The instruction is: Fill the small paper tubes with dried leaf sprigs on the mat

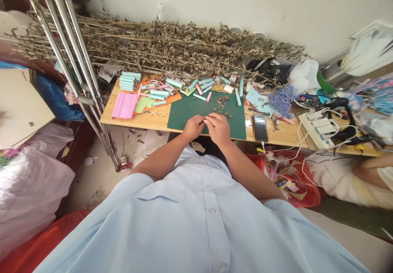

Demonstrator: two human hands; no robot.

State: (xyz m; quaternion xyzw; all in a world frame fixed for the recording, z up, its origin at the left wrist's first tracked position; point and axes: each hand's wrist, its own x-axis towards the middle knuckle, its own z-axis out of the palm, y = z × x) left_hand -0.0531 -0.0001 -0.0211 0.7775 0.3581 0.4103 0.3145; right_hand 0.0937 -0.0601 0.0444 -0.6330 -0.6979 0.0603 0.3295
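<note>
My left hand [194,127] and my right hand [218,129] meet over the front edge of a green cutting mat [181,111]. Both are closed, with thumbs and fingertips pinched together. Whatever lies between the fingertips is too small or hidden to make out. Just beyond my right hand, crumbled dried leaves [223,100] and several small brown clumps [226,113] lie on the mat. A light-blue paper roll [199,97] and a pink roll [208,97] rest near its far edge.
Dried leafy stalks [184,46] are heaped along the wall. Stacked blue rolls [127,82] and pink paper [125,105] sit left. Rightward are a phone [260,129], purple cord [282,100] and a power strip [317,129] with cables. Metal crutches [75,64] stand left; another person's arm [373,170] shows right.
</note>
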